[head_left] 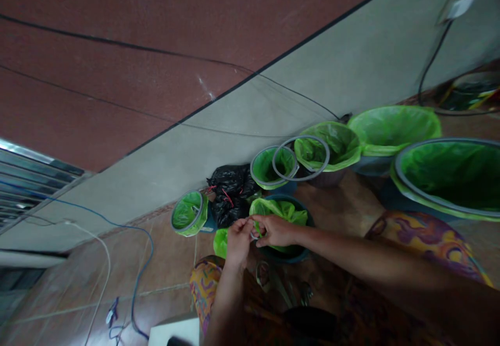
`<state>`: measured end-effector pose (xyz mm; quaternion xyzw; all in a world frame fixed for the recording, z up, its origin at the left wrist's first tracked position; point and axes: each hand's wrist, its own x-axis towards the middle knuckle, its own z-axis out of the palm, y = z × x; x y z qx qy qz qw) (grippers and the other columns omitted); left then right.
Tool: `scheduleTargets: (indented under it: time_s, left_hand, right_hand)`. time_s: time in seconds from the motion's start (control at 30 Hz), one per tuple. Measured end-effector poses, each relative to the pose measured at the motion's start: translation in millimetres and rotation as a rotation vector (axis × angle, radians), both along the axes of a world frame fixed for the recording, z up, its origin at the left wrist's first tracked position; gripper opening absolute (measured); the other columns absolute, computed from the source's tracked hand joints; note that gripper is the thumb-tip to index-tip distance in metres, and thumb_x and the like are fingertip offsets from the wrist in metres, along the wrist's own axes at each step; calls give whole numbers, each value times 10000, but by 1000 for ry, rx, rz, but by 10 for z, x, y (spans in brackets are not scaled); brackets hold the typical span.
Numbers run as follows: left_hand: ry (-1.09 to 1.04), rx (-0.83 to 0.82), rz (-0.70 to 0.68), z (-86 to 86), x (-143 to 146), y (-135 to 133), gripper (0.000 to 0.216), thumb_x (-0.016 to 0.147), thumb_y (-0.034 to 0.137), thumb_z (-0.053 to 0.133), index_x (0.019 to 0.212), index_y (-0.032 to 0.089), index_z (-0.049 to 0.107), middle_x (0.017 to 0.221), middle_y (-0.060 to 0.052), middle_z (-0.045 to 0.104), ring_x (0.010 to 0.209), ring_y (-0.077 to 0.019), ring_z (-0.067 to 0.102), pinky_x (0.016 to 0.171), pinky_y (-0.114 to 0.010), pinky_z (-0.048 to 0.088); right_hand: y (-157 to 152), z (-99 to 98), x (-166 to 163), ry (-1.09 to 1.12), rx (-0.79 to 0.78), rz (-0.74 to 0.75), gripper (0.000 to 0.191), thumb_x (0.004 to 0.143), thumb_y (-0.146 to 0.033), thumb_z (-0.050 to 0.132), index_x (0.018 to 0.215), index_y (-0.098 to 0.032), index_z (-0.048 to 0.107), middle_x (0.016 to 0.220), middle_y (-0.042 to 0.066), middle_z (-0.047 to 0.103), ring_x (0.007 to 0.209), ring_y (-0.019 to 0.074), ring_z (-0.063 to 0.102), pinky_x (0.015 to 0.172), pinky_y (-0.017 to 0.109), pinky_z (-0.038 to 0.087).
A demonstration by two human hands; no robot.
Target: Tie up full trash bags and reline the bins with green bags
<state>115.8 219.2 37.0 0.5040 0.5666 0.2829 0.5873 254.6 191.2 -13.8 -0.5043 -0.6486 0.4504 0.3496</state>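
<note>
My left hand [239, 237] and my right hand [275, 231] meet over a dark bucket [310, 215], fingers bent and pinched together. Between them is a strip of thin green plastic bag [279, 209], whose loose folds lie in the bucket. A small pale curved piece shows by the fingertips, too blurred to name. More green plastic [220, 243] hangs to the left of my left hand. Black tied bags [230, 179] with pink ties sit just beyond the hands.
Green-lined bins stand along the wall: a small one [190, 212] at left, another [262, 171], then larger ones [328, 145], [394, 127] and a big bin [449, 179] at right. A loose grey ring [278, 171] rests across two bins. Cables [146, 262] trail over the tiled floor.
</note>
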Motion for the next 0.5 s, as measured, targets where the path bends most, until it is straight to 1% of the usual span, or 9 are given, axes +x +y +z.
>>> scheduleTargets:
  time_s: [0.07, 0.1, 0.13, 0.17, 0.2, 0.3, 0.4, 0.5]
  left_hand:
    - [-11, 10, 4, 45, 51, -32, 317, 639, 448, 726, 646, 169, 575, 556, 33, 548, 517, -87, 506, 531, -209, 399]
    - [-18, 6, 19, 63, 68, -41, 307, 637, 435, 724, 643, 168, 573, 550, 34, 541, 512, -85, 501, 525, -208, 397]
    - [-26, -3, 39, 81, 79, -44, 296, 633, 421, 724, 645, 167, 572, 548, 36, 534, 507, -82, 495, 523, -207, 398]
    - [-39, -16, 61, 103, 83, -43, 288, 627, 408, 727, 649, 166, 572, 547, 40, 526, 504, -77, 487, 526, -207, 404]
    - [-60, -30, 83, 130, 80, -38, 282, 618, 396, 731, 656, 166, 571, 548, 44, 518, 504, -73, 479, 535, -208, 416]
    - [-160, -25, 123, 251, 39, -15, 280, 612, 375, 743, 684, 171, 565, 566, 53, 507, 530, -69, 477, 597, -222, 466]
    - [-224, 29, 113, 375, -17, -4, 274, 647, 379, 738, 696, 178, 559, 593, 48, 515, 571, -77, 503, 678, -245, 499]
    - [-228, 92, 93, 427, -53, -2, 266, 678, 401, 723, 694, 188, 564, 615, 35, 547, 613, -98, 542, 736, -263, 503]
  right_hand:
    - [-32, -67, -94, 8, 19, 24, 366, 705, -298, 758, 1030, -178, 641, 765, -11, 660, 655, 137, 584, 621, 233, 414]
    - [-39, -99, -119, -25, 27, 27, 250, 752, -318, 718, 945, -172, 656, 751, 0, 664, 655, 142, 588, 625, 239, 420]
    - [-41, -131, -130, -90, 28, 21, 176, 794, -331, 673, 871, -173, 668, 735, 14, 669, 656, 150, 592, 628, 249, 427]
    - [-36, -164, -128, -182, 17, 7, 167, 827, -336, 632, 810, -177, 680, 720, 33, 675, 658, 163, 598, 628, 262, 434]
    - [-25, -198, -115, -287, -7, -11, 200, 848, -335, 600, 758, -182, 691, 715, 57, 685, 665, 182, 608, 625, 278, 442]
    - [21, -285, -28, -550, -105, -57, 243, 855, -283, 576, 690, -169, 715, 754, 135, 714, 727, 254, 653, 623, 324, 473]
    - [53, -314, 72, -616, -142, -70, 220, 844, -233, 582, 704, -150, 731, 784, 165, 726, 767, 294, 679, 636, 344, 497]
    - [59, -247, 142, -589, -112, -61, 146, 811, -206, 620, 789, -144, 750, 854, 172, 737, 818, 311, 689, 666, 352, 506]
